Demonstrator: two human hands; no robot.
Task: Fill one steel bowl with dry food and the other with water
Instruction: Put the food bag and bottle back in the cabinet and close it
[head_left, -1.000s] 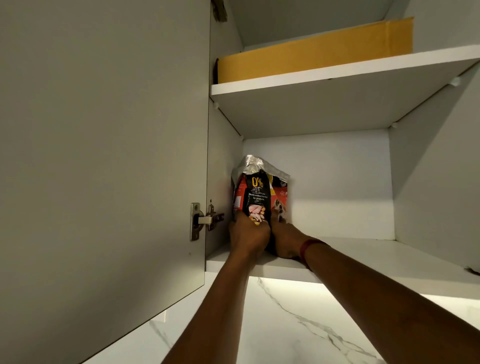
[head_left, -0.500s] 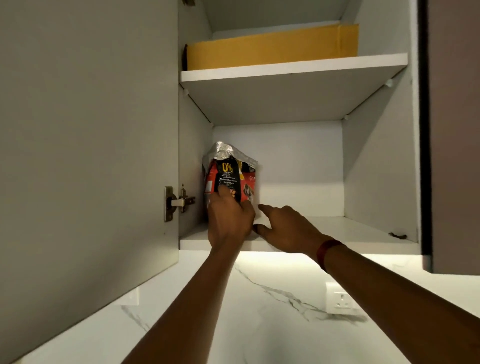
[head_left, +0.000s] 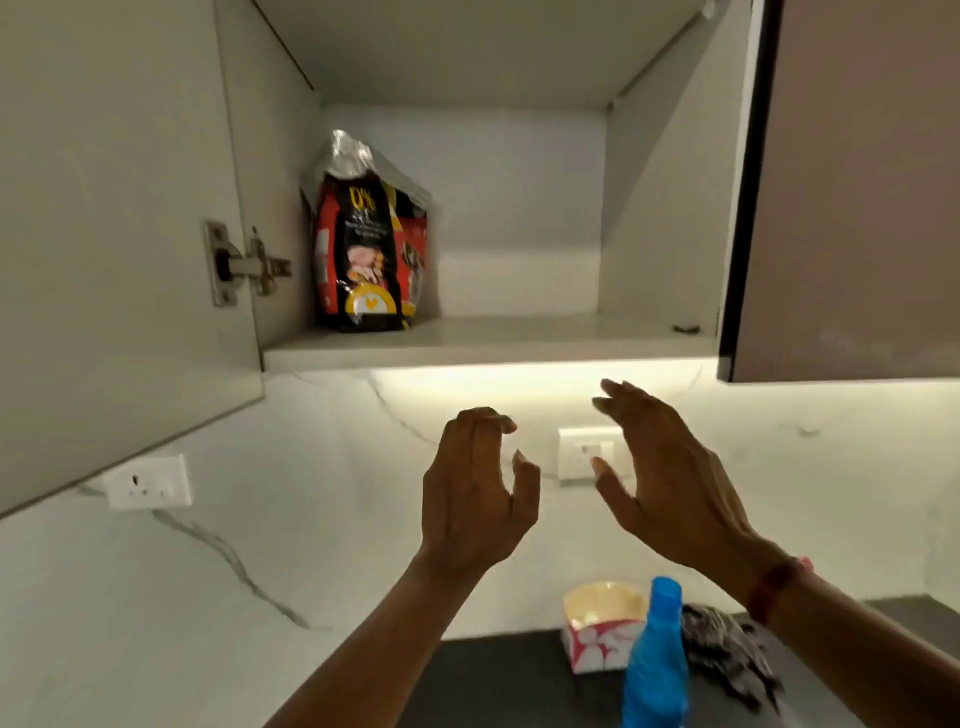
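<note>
Dry food bag (head_left: 369, 244) upright on cabinet shelf (head_left: 493, 338), hard left by side wall. My left hand (head_left: 475, 499) and right hand (head_left: 670, 478) below, empty, fingers loose. Bag looks soft, crinkly, likely hefty. I'd grip mid-body, not foil top.

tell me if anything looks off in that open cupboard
Little stands out. The dry food bag stands upright at the left of the shelf, its foil top crumpled. A small dark speck lies near the right front corner, too small to identify.
</note>
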